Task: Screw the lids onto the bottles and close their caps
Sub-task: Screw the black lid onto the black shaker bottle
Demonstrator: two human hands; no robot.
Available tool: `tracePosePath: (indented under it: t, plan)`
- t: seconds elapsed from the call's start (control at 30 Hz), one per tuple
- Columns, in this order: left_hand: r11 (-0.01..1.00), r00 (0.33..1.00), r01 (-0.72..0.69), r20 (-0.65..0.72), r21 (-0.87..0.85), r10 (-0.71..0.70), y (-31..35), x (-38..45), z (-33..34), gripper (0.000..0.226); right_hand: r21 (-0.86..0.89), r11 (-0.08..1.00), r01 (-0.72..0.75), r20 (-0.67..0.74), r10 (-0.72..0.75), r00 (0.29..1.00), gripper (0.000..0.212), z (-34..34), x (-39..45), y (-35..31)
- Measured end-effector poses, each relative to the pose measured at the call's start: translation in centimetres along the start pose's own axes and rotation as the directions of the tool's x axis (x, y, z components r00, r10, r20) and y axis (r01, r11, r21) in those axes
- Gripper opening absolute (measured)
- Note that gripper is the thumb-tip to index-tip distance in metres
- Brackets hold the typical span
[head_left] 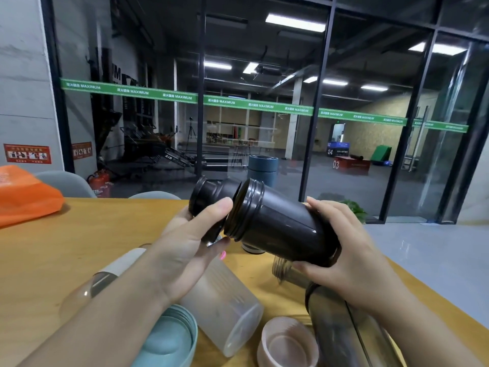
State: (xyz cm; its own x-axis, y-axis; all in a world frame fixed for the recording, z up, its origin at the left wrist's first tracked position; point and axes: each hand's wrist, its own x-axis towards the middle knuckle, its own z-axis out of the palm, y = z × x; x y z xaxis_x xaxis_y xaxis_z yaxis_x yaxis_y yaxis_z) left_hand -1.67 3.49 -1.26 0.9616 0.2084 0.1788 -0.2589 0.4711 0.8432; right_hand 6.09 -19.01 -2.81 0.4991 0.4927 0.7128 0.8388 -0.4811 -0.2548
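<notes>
An orange bag (23, 194) lies at the far left edge of the wooden tabletop (79, 247). Nearer, partly hidden under the left forearm, a clear bottle with a white band (105, 276) lies on its side. At the bottom edge sits a pale teal container (169, 337), and just beside it a frosted clear bottle (225, 308) lies tipped over with its open mouth toward the camera.

The left hand (185, 247) is raised over the tabletop, thumb and fingers curled round a black lid (209, 194), which is tilted and sits right at the threaded mouth of the black bottle (280, 223); whether lid and threads actually touch, I cannot tell. The bottle is held in the air, slanting down to the right, its base cupped in the right hand (344, 250), whose fingers wrap under and round it.

Behind them a dark blue bottle (262, 168) stands upright at the far edge of the tabletop. Below the black bottle lies a smoky grey bottle (291, 271), and in front of it a pink lid (288, 343) rests open side up, next to a large dark translucent bottle (344, 329) lying at the bottom right.
</notes>
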Motion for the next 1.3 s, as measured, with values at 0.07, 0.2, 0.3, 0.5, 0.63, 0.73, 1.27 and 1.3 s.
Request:
tracePosePath:
  t: [0.07, 0.2, 0.3, 0.5, 0.63, 0.73, 1.27, 1.3]
  plan:
    - [1.000, 1.000, -0.010, -0.004, 0.004, 0.010, -0.3, 0.1, 0.2, 0.068, -0.013, 1.000, 0.005, -0.005, -0.005, 1.000, 0.086, 0.0, 0.0, 0.1]
    - [1.000, 0.999, 0.020, -0.042, 0.015, -0.020, -0.8, 0.3, -0.1, 0.068, -0.014, 0.999, 0.032, 0.008, -0.032, 0.999, 0.079, -0.2, 0.0, 0.1]
    - [0.999, 0.998, 0.050, -0.032, 0.006, -0.050, -0.7, 0.2, 0.0, 0.063, -0.019, 0.999, 0.042, 0.014, -0.041, 0.999, 0.078, -0.2, 0.0, 0.0]
    - [0.995, 0.995, 0.099, -0.018, 0.003, -0.099, -1.0, 0.0, 0.6, 0.065, -0.064, 0.996, 0.061, -0.013, -0.062, 0.998, 0.078, -0.1, 0.0, 0.1]
    - [0.995, 0.992, 0.098, -0.080, 0.026, -0.096, -1.1, -0.2, 0.9, 0.083, -0.080, 0.990, 0.113, -0.038, -0.116, 0.993, 0.076, 0.0, 0.0, 0.0]
    - [0.990, 0.991, 0.121, -0.063, 0.073, -0.116, -1.0, -0.3, 0.7, 0.080, -0.021, 0.994, 0.106, -0.041, -0.107, 0.993, 0.076, -0.1, 0.1, -0.1]
    - [0.998, 0.996, 0.066, 0.055, -0.012, -0.065, -0.6, -0.2, -0.1, 0.057, 0.429, 0.847, -0.313, 0.029, 0.334, 0.942, 0.066, -0.2, -0.3, -0.6]
    - [0.997, 0.997, 0.069, 0.048, -0.021, -0.068, -0.7, -0.1, -0.1, 0.058, 0.458, 0.825, -0.332, 0.041, 0.354, 0.935, 0.065, -0.1, -0.2, -0.6]
